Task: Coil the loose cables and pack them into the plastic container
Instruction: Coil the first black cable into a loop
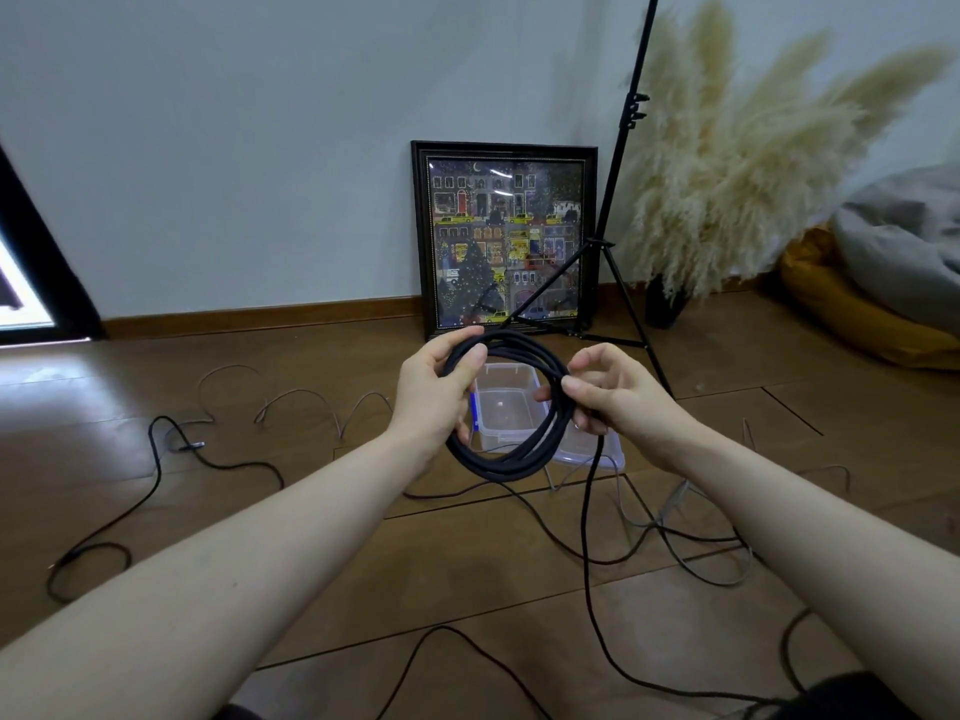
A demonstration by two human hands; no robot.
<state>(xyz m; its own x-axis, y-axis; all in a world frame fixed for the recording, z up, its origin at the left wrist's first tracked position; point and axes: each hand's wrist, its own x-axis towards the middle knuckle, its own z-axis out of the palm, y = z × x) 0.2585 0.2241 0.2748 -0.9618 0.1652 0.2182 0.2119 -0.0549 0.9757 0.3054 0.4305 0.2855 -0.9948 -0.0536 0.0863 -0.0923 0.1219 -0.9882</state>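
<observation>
A black cable coil (511, 459) of several loops hangs in the air between my hands. My left hand (434, 389) grips its upper left side, thumb over the strands. My right hand (610, 394) pinches the coil's right side, and the cable's loose tail (586, 537) drops from there to the floor. Behind the coil, the clear plastic container (506, 407) stands open on the wooden floor, with nothing visible inside. Another black cable (156, 475) and a thin grey cable (306, 397) lie loose on the floor at left.
A clear lid (597, 454) lies beside the container. A framed picture (504, 241) leans on the wall behind a black tripod stand (618, 210). Pampas grass in a dark vase (665, 304) and cushions (857, 314) are at right. More grey cable (701, 569) lies at right.
</observation>
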